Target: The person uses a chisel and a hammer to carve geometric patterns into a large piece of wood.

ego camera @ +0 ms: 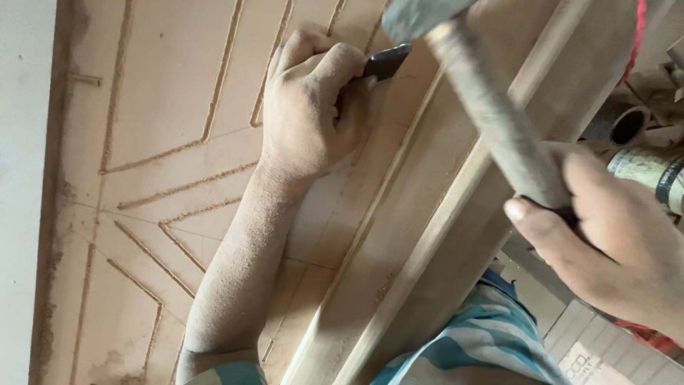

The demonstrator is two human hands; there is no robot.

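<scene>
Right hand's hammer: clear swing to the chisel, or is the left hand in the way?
Probably yes. The hammer in the right hand sits just above the chisel with nothing between, though the left hand grips the chisel close to its end.

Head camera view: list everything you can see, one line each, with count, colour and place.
Wooden panel: one, light tan, fills the left and middle, cut with straight and angled grooves holding sawdust.
Moulded wooden frame edge: one, tan, runs diagonally from bottom middle to top right.
Chisel: one, dark metal blade, top middle, sticking out of the left fist onto the panel.
Hammer: one, grey head at the top edge, dusty wooden handle slanting down to the right hand.
Tube: one, pale with a dark opening, right edge.
Cylindrical can: one, pale with a dark band, right edge.
Striped sleeve: blue and white, bottom.
Left hand: fingers closed around the chisel.
Right hand: gripping the hammer handle.
</scene>
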